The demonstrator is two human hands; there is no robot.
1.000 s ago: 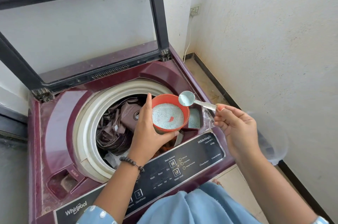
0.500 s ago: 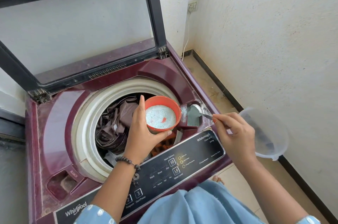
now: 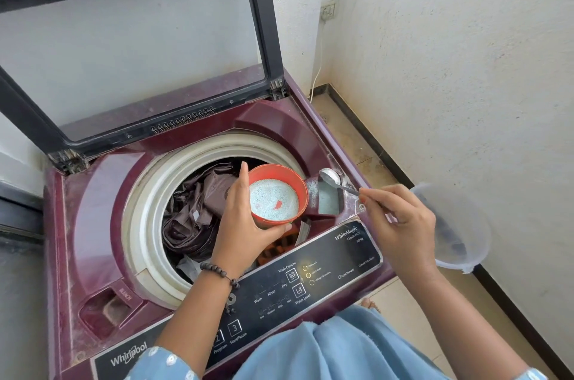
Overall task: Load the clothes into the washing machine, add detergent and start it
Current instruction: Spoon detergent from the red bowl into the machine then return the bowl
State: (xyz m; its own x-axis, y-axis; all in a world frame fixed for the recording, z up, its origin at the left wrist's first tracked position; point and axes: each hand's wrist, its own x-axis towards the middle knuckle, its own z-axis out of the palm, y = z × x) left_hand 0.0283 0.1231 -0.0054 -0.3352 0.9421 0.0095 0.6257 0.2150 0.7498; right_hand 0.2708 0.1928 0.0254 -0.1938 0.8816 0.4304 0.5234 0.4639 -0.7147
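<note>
To your right, a clear plastic tub [image 3: 456,226] sits on the tiled floor [image 3: 351,137] near the white wall [image 3: 466,53]. Far off, you have a wall socket [image 3: 329,10], its white cable [image 3: 316,75] dropping to the floor.

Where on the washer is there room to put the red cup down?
The bare maroon ledge left of the drum ring looks free. The detergent tray corner is crowded by the spoon, the right hand and the red cup.
</note>
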